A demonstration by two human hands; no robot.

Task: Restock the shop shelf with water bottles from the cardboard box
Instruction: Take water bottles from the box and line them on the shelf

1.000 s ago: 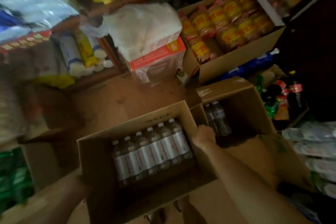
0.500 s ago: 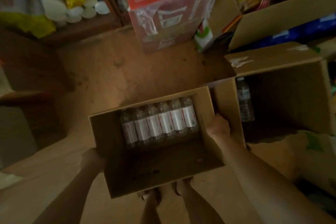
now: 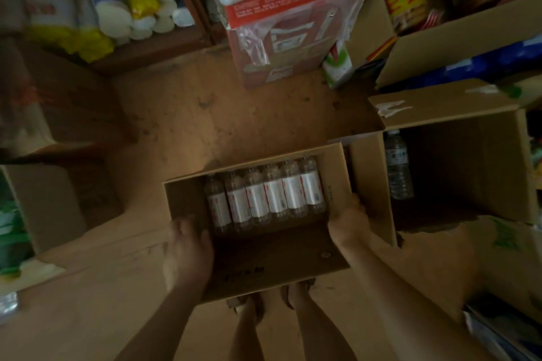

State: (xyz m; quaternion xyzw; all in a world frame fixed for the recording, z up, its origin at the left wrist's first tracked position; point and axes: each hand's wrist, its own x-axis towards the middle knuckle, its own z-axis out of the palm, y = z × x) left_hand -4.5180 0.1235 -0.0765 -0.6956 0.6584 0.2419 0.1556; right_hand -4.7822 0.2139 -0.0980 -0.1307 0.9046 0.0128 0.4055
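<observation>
Cardboard box (image 3: 272, 258), open top, held between both hands: left hand (image 3: 187, 246) curled over the left wall, right hand (image 3: 349, 221) wrapped on the right wall near its far end. Whether fingers reach under the base I can't tell. Six water bottles (image 3: 265, 199) sit in one row against the far wall, beyond both grips; the half nearer the body is empty. So the load is lopsided and will want to tip away from the person. Judgement: moderate weight, walls thin and bendy, likely to bow under a side squeeze. Better hold is under the base, toward the bottle end. Bottles themselves are smooth plastic and unlikely to break; take each by the body, below the cap. A second box (image 3: 457, 167) just right of the right hand holds one bottle (image 3: 397, 167).
</observation>
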